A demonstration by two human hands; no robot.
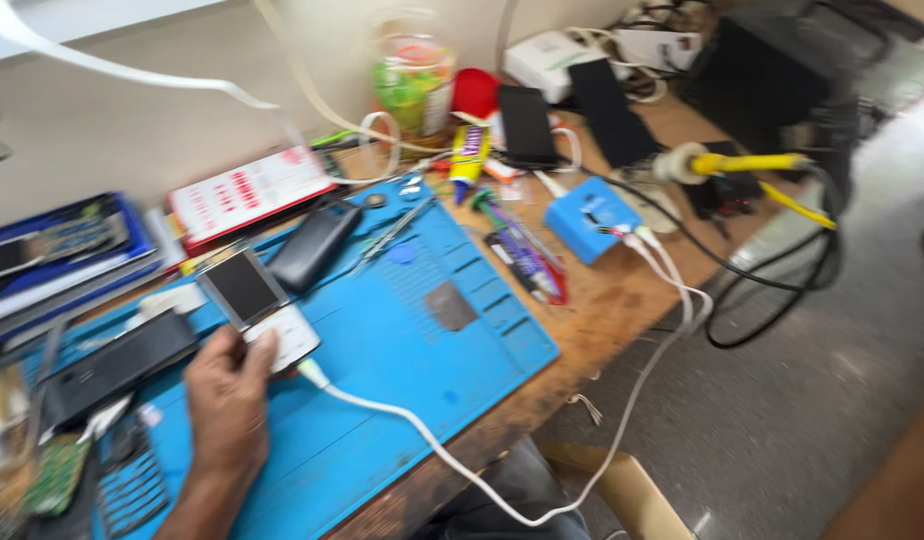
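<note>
On a cluttered wooden workbench (pixel 622 300) covered by a blue mat (pixel 402 400), the left hand (pixel 227 400) rests its fingers on a small white phone (pixel 260 305), seemingly steadying it against its plugged-in white cable (pixel 432 445); the right hand is out of view.

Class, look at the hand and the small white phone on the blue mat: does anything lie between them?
Nothing visible does. The left hand already touches the white phone at its lower end, beside the plugged-in white cable.
</note>
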